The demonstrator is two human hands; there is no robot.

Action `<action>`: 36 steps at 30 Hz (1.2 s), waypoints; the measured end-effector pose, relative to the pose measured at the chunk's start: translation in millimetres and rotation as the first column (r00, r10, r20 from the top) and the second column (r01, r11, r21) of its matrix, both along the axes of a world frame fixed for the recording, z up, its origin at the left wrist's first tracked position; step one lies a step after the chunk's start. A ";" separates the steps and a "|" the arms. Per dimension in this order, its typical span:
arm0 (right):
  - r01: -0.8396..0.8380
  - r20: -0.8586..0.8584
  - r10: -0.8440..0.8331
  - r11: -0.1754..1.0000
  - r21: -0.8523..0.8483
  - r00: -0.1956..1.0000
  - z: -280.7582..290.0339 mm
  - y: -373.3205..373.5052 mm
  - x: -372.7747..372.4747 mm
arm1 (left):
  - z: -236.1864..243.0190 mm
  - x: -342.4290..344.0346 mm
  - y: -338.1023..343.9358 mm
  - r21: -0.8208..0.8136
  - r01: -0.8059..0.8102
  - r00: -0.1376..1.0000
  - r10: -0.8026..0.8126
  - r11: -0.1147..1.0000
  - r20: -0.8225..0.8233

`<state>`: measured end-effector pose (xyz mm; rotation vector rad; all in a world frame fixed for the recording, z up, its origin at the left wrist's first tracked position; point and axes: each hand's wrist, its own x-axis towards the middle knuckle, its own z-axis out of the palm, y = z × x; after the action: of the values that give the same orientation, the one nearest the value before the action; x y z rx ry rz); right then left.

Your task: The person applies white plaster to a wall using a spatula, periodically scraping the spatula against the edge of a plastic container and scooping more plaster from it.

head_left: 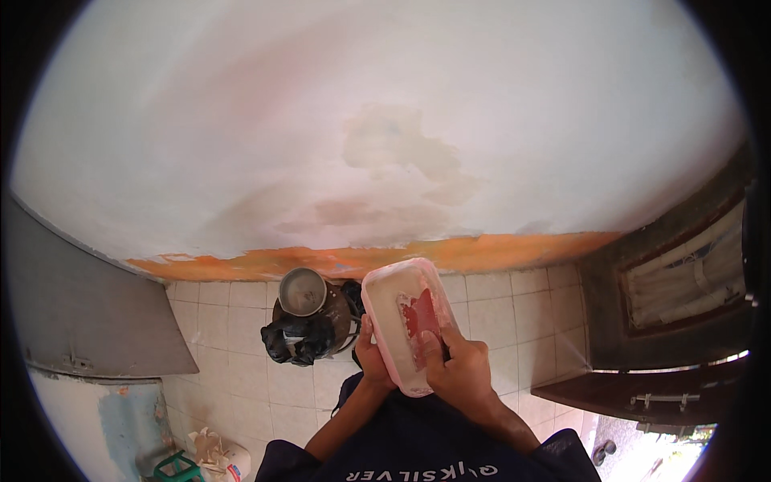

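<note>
My left hand (373, 357) is closed on the left side of a pale pink rectangular plastic tub (389, 281), held at waist height and coated inside with whitish residue. In my right hand (458, 365) is a red flat scraper (419, 313), its blade smeared with whitish material and lying inside the tub. My right thumb presses on the scraper, with my fingers wrapped toward the tub's right side.
A patchy white wall (385, 185) with orange lower band faces me. Below stands a dark stool (344, 333) bearing a grey bowl (302, 289) and black plastic bag (297, 337). Grey panel (96, 297) at left, wooden door (618, 394) at right, green object (173, 466) lower left.
</note>
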<state>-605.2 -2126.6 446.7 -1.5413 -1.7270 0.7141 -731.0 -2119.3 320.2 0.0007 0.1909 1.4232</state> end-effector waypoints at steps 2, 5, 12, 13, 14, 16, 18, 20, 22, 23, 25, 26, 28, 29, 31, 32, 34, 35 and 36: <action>0.039 0.006 -0.039 0.999 0.020 0.999 8.2 1.0 3.2 | 2.0 0.8 -0.2 -0.015 -0.002 1.000 0.002 1.000 -0.016; 0.082 0.104 -0.102 0.979 0.185 0.989 11.2 1.8 10.8 | 10.3 3.5 -1.4 -0.056 -0.001 0.999 -0.001 0.998 -0.037; 0.005 0.300 -0.094 0.959 0.284 0.949 -7.9 20.0 2.3 | -3.4 1.3 -9.3 -0.062 0.020 0.995 -0.026 0.998 -0.100; 0.005 0.271 -0.092 0.952 0.305 0.958 -9.7 22.5 -0.8 | -4.4 1.4 -9.1 -0.081 0.019 0.993 -0.028 0.997 -0.114; -0.027 0.280 -0.061 0.954 0.298 0.958 -10.8 23.2 -3.5 | -7.1 0.4 -8.8 -0.083 0.014 0.995 -0.022 0.996 -0.097; -0.084 0.296 -0.003 0.956 0.280 0.955 -11.4 22.8 -7.6 | -9.3 -1.5 -7.9 -0.090 0.011 0.998 -0.017 0.996 -0.066; -0.127 0.246 0.049 0.941 0.313 0.968 -12.8 19.0 -11.9 | -5.4 -3.7 -8.6 -0.044 0.003 0.998 -0.005 0.999 -0.060; -0.166 0.224 0.092 0.927 0.336 0.970 -12.4 18.1 -16.1 | -6.2 -4.9 -6.6 0.035 0.013 1.000 -0.012 0.999 -0.001; -0.204 0.232 0.129 0.918 0.339 0.964 -9.8 16.4 -18.4 | -11.8 -3.8 -6.0 0.139 0.029 0.993 -0.045 0.990 0.112; -0.199 0.220 0.129 0.922 0.332 0.967 -11.1 15.8 -18.4 | -13.5 -2.9 -6.7 0.151 0.025 0.993 -0.042 0.988 0.112; -0.189 0.195 0.132 0.929 0.317 0.972 -15.0 14.3 -19.0 | -4.2 -0.7 -6.4 0.174 0.015 0.993 -0.035 0.985 0.110; -0.181 0.180 0.134 0.943 0.280 0.975 -14.1 13.4 -18.0 | 1.8 0.9 -6.6 0.110 -0.004 0.999 0.001 0.994 0.034; -0.167 0.151 0.138 0.965 0.203 0.979 -9.1 10.7 -13.0 | 18.5 3.9 -6.7 -0.015 -0.060 0.991 0.058 0.998 -0.124; -0.166 0.131 0.143 0.968 0.188 0.981 -8.5 8.9 -10.7 | 15.5 3.0 -7.4 -0.025 -0.052 0.996 0.050 0.998 -0.070; -0.164 0.095 0.150 0.973 0.159 0.984 -7.3 1.8 -5.3 | 4.5 -0.3 -8.1 -0.041 -0.032 0.999 0.034 0.999 0.040; -0.164 0.079 0.154 0.976 0.146 0.985 -5.4 -2.6 -2.2 | -0.2 -1.9 -8.3 0.007 -0.028 0.998 0.028 1.000 0.056; -0.162 0.043 0.158 0.979 0.122 0.987 -0.1 -10.0 3.0 | -3.9 -4.0 -6.5 0.106 -0.020 0.996 0.011 0.994 0.084; -0.156 0.026 0.154 0.981 0.114 0.988 3.1 -12.2 3.6 | -5.3 -4.1 -6.5 0.108 -0.006 0.995 -0.005 0.994 0.103; -0.149 0.009 0.149 0.983 0.106 0.989 6.2 -14.0 3.9 | -7.0 -4.0 -6.3 0.110 0.009 0.992 -0.022 0.994 0.122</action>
<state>-601.3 -2140.6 452.9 -1.3516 -1.8646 0.6835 -735.0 -2125.5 313.2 0.0039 0.0112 1.4119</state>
